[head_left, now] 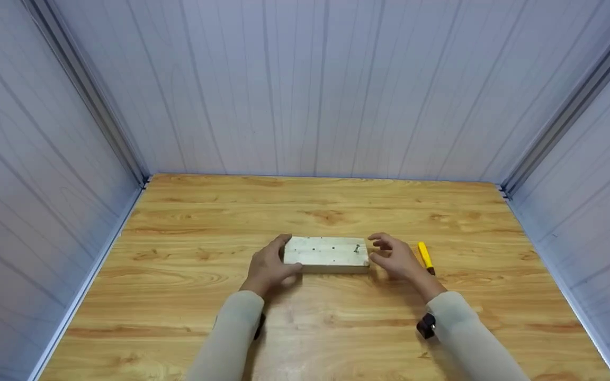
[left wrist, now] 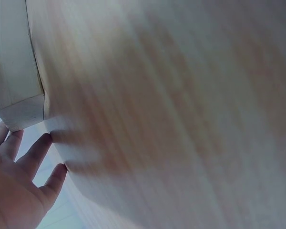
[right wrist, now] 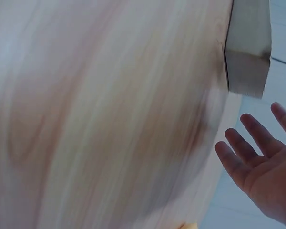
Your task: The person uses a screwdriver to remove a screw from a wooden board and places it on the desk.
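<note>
A pale wooden block (head_left: 326,256) lies lengthwise on the wood-grain table, with several small dark holes in its top. Near its right end a thin metal screw or nail (head_left: 357,248) sticks up from the top face; the right wrist view shows its shaft and head (right wrist: 280,62) side-on. My left hand (head_left: 270,264) holds the block's left end, thumb along the front edge and fingers at the far corner and end face. Just off the right end, my right hand (head_left: 396,259) hovers with loosely bent fingers, and a gap parts its fingertips (right wrist: 246,119) from the block.
A tool with a yellow handle (head_left: 424,255) and a dark end lies on the table (head_left: 326,206) just right of my right hand. White panel walls (head_left: 294,90) enclose the table at the back and both sides.
</note>
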Demonstrator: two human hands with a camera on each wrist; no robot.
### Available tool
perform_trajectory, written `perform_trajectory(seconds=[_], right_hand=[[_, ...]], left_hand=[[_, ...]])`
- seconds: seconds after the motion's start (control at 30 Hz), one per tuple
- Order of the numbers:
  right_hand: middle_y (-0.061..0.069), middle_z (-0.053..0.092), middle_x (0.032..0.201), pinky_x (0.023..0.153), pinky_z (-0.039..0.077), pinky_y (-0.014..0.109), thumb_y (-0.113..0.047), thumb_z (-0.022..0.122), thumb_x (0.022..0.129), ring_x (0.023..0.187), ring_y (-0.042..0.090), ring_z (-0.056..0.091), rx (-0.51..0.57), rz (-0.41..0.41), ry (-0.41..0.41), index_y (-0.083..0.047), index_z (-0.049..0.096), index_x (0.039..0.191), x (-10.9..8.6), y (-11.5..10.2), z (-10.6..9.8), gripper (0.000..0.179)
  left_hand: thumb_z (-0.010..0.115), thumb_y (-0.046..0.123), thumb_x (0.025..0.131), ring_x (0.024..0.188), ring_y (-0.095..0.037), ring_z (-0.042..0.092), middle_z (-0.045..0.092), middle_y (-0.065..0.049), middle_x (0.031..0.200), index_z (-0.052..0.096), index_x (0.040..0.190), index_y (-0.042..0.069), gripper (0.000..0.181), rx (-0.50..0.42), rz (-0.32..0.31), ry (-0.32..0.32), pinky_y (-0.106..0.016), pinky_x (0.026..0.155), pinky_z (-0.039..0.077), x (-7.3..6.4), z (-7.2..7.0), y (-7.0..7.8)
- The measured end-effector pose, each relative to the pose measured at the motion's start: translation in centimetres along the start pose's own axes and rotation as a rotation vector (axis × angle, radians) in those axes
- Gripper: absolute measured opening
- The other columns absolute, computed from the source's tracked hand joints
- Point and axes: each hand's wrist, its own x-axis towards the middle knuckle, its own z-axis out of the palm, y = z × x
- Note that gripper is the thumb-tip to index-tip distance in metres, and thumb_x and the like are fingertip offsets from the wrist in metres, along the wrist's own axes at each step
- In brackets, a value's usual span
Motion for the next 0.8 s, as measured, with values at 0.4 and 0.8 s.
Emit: perform_trajectory(seconds=[0.4,0.8], right_hand=[[0.014,0.063,0.124,0.102,0.043,0.05,-0.02,0.069,0.084,0.116,0.03,0.058,-0.084,0.024,-0.015,-0.021,0.06,0.123,0.36,-0.27,0.96,0.04],[0.015,0.062,0.125,0.103,0.042,0.05,-0.021,0.069,0.084,0.119,0.032,0.057,-0.127,-0.001,-0.031,-0.017,0.056,0.125,0.56,-0.34,0.77,0.043]], left_hand=[[0.078,0.043,0.072,0.134,-0.025,0.046,0.05,0.003,0.145,0.048,0.141,0.03,0.077,-0.001,0.012,-0.004,-0.044,0.109,0.039,0.07,0.45,0.11],[0.077,0.046,0.071,0.127,-0.025,0.052,0.055,0.002,0.139,0.047,0.141,0.032,0.077,0.021,0.02,-0.006,-0.043,0.105,0.042,0.32,0.35,0.23]])
